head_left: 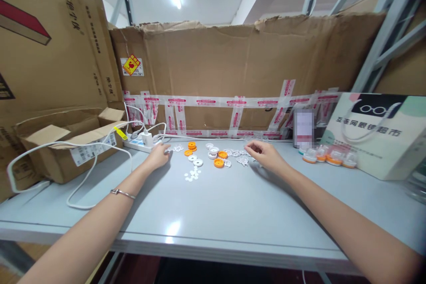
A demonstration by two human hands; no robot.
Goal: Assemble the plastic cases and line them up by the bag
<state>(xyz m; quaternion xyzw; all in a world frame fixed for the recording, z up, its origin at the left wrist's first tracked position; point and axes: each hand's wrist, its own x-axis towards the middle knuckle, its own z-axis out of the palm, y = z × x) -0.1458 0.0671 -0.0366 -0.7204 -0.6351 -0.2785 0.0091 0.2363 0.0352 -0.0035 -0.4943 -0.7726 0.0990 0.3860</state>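
My left hand [159, 156] rests at the back left of the table, its fingers stretched toward a few small white plastic pieces [177, 148]. It seems to hold nothing. My right hand [264, 153] is curled, with thumb and fingers together, beside a spread of flat white cut-out pieces [242, 160]; anything between the fingertips is too small to make out. Between my hands lie orange round caps [218, 163], a stack of orange rings [192, 146], white round rings [198, 162] and white cups [213, 152]. Several small white discs [192, 175] are scattered closer to me.
Several orange-and-clear round containers [333, 158] sit at right, before a paper bag [369, 142] and a blurred-out upright phone-like object [304, 128]. At left are an open carton [60, 159], a power strip [140, 143] and a looping white cable [68, 197]. Cardboard [213, 62] walls the back.
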